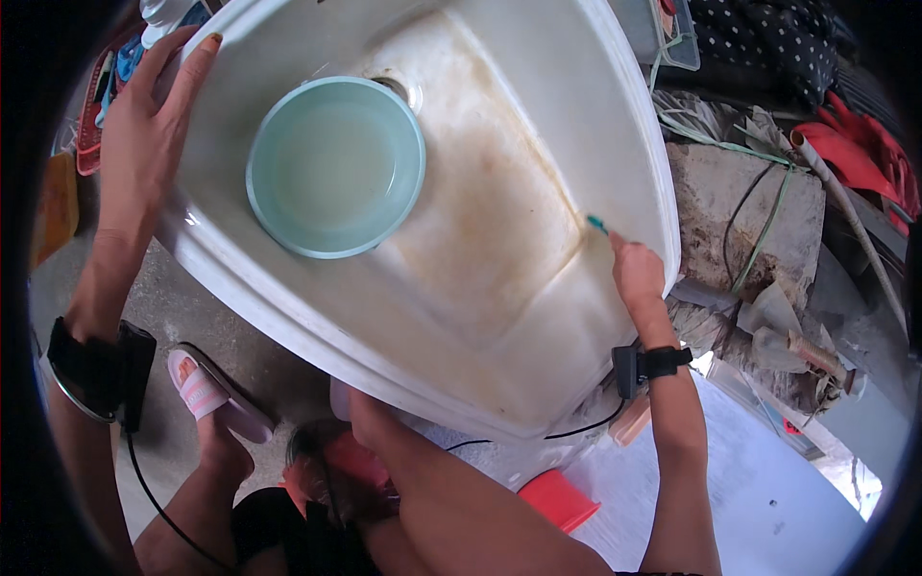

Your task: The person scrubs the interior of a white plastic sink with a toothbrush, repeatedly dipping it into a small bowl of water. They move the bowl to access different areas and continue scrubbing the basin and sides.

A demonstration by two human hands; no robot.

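A large white washbasin (634, 108) with brownish stains on its floor fills the middle of the view. My left hand (148, 137) grips its left rim, thumb laid over the top edge. At the right inner corner my right hand (638, 270) holds a small green-headed brush (597, 224), apparently a toothbrush. The brush head is close to the stained edge between the floor and the side wall; contact cannot be told. Inside the washbasin, a round light-green plastic bowl (336, 248) contains cloudy water. It partly covers the drain hole (392, 85).
Right of the washbasin are a worn block (749, 209), a pole (850, 187) and red rubber gloves (864, 151). A red plastic container (558, 500) lies below it. A red basket (89, 137) stands far left. Black cables (162, 511) run from both wrist devices.
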